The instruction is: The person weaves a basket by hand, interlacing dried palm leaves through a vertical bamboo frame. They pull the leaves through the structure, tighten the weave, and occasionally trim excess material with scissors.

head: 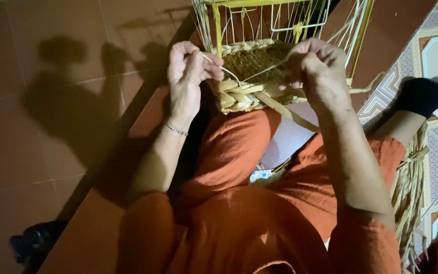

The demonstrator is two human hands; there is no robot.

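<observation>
Woven basket (244, 91) gripped between left hand (187, 76) and right hand (314, 68)

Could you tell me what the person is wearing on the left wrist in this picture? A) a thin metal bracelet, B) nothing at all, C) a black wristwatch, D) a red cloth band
A, since a thin silvery chain bracelet circles the wrist just below the left hand, which pinches a pale straw strand at the half-woven basket.
</observation>
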